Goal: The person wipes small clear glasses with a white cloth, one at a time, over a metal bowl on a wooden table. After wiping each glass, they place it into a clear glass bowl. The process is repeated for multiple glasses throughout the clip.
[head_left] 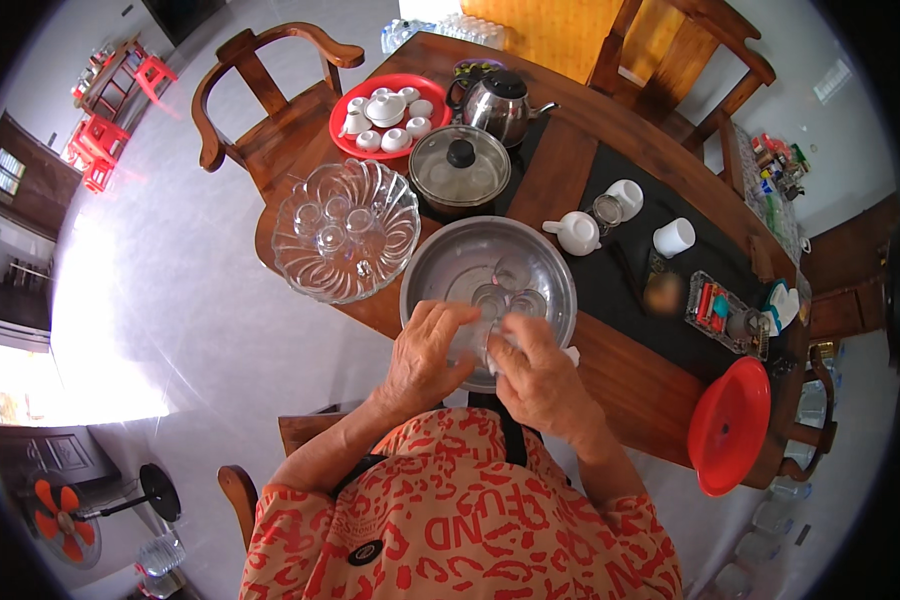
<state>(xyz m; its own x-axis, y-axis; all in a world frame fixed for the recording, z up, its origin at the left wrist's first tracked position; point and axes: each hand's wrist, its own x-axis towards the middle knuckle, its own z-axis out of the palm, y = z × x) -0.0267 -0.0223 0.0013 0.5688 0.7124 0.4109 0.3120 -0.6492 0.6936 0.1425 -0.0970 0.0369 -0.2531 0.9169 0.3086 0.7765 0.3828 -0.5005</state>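
Observation:
Both my hands are over the near side of a round metal basin [423,262], where several small clear glass cups [527,303] sit. My left hand [425,360] has its fingers curled forward and its thumb across from them, as if round something see-through. My right hand [545,385] is bent inward close beside it, fingers closed and partly smeared by motion. What lies between the two hands is too blurred to name. A bit of white material [571,355] shows by the right hand.
A scalloped glass bowl [300,260] holding small glass cups stands left of the basin. Beyond are a lidded pot [460,182], a kettle [498,108] and a red tray [342,135] of white cups. Rightward are a white teapot [577,234], a mug [674,237] and a red basin [735,425].

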